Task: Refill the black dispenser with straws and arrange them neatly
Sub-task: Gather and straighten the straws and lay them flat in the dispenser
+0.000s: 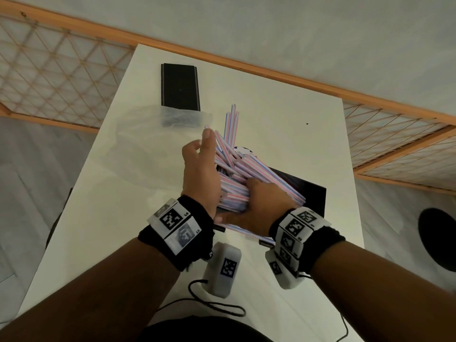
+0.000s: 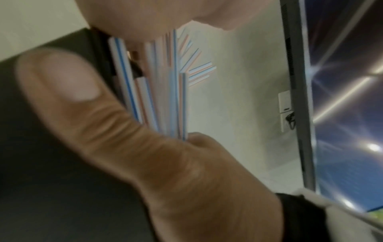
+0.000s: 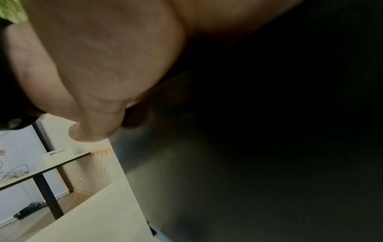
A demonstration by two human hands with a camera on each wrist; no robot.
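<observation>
A thick bundle of pink-and-blue striped straws [image 1: 237,176] lies slanted across the open black dispenser [image 1: 311,196] on the white table [image 1: 283,124]. Some straws stick up and fan out at the far end. My left hand [image 1: 199,144] presses flat against the bundle's left side with straight fingers. In the left wrist view its thumb [image 2: 68,85] stands beside the straws [image 2: 174,98]. My right hand [image 1: 259,201] grips the near end of the bundle, fingers curled over the top and thumb below. The right wrist view shows only my palm [image 3: 99,57] and a dark surface.
The flat black lid [image 1: 180,87] lies at the table's far side, with a clear plastic bag [image 1: 172,122] against its near edge. A black cord [image 1: 217,304] loops on the table near me. A wooden lattice fence [image 1: 61,70] borders the table. A round black object [image 1: 436,240] sits low on the right.
</observation>
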